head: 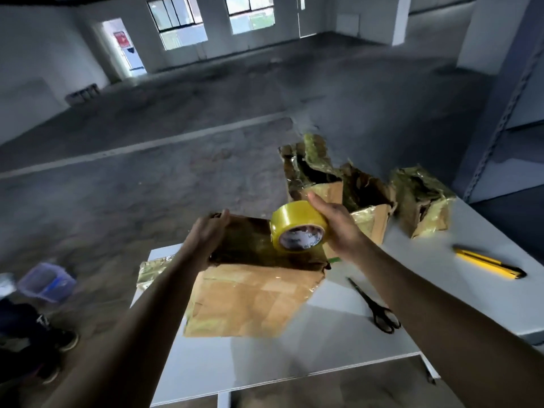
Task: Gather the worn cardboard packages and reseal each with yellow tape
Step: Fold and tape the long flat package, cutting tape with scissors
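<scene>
Forearms (147,319) reach out: left grip (206,234) clasps the cardboard package (250,298), right grip (338,225) clutches the tape roll (297,222) over it.

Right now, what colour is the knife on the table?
The knife is yellow with black trim, clearest in the head view.

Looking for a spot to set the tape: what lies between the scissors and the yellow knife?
In the head view, only bare white table lies between the scissors and the yellow knife.
</scene>
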`<state>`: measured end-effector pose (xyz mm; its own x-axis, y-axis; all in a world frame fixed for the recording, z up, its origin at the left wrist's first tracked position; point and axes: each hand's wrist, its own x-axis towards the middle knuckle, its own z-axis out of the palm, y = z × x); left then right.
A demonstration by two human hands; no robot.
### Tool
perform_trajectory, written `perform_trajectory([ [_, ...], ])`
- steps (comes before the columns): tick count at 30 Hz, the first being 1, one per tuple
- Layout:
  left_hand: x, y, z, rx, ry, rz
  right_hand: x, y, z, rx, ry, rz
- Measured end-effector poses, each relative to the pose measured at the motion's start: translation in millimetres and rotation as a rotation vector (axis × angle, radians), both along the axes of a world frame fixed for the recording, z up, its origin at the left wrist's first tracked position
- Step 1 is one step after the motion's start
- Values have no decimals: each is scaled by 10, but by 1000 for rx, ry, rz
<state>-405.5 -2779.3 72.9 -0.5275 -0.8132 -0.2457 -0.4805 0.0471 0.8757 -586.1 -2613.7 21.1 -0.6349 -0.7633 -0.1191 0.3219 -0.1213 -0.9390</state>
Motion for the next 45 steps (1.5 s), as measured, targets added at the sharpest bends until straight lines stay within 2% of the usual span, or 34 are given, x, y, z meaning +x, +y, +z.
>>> perform_trajectory([
  [5, 248, -68, -55, 237, 185, 61, 198, -144, 324, 23, 145, 3],
  [10, 442, -206, -367, 278, 171, 19, 487, -279, 334, 88, 207, 24],
  [12, 471, -321, -454, 131, 100, -18, 562, -343, 295, 101, 216, 36],
  [14, 446, -478, -520, -202, -86, -48, 622, -409, 298, 118, 223, 47],
  [16, 372, -553, -500, -467, -169, -115, 666, -467, 302, 119, 223, 74],
  [19, 224, -542, -452, -653, -241, -278, 700, -512, 299, 112, 223, 93],
  [25, 110, -483, -503, -804, -525, -480, 713, -574, 204, 134, 104, 63],
  [28, 139, -484, -513, -887, -619, -495, 799, -649, 272, 159, 184, -5],
  [31, 133, -517, -573, -948, -664, -457, 841, -685, 386, 186, 390, 8],
  [35, 126, -535, -616, -887, -648, -374, 598, -574, 521, 273, 597, 42],
  [37, 109, -503, -609, -897, -620, -369, 445, -481, 582, 309, 637, 37],
  [40, 97, -461, -595, -915, -624, -385, 347, -394, 555, 310, 594, 27],
  [45, 33, -362, -544, -1020, -558, -379, 316, -321, 400, 187, 420, 38],
])
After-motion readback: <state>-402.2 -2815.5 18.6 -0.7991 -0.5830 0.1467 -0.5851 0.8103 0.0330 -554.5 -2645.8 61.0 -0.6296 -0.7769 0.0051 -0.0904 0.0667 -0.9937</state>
